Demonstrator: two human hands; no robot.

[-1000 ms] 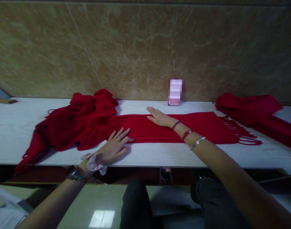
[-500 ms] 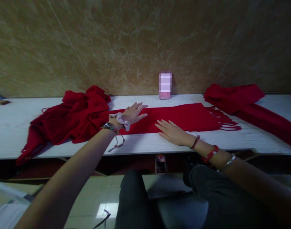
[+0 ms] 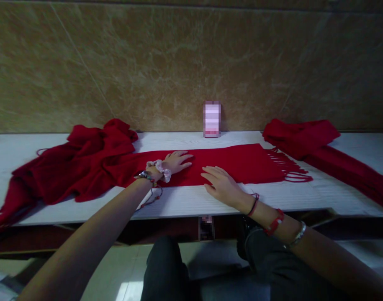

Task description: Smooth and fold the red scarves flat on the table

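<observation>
A red fringed scarf [image 3: 238, 163] lies lengthwise along a white wood-grain tabletop [image 3: 178, 205]. Its right part is spread smooth, with the tassels [image 3: 293, 167] pointing right, while the left part is a loose, wrinkled heap [image 3: 84, 163]. My left hand [image 3: 175, 162] rests on the scarf just right of the heap, palm down and fingers stretched out. Across the front edge of the smooth part lies my right hand [image 3: 221, 184], fingers extended and reaching onto the cloth. Neither hand grips anything.
A second red scarf [image 3: 320, 142], folded over itself, lies at the right. A blurred-out upright phone-like object [image 3: 212, 120] leans against the brown marbled wall [image 3: 166, 62]. Below the tabletop is a dark open shelf [image 3: 166, 230]; my knees [image 3: 164, 259] are close in front.
My left hand has slid slightly toward me and right over the scarf, its fingertips now inside the far edge. My right hand stays nearly in place, its fingers closer together. The view has tilted up slightly.
</observation>
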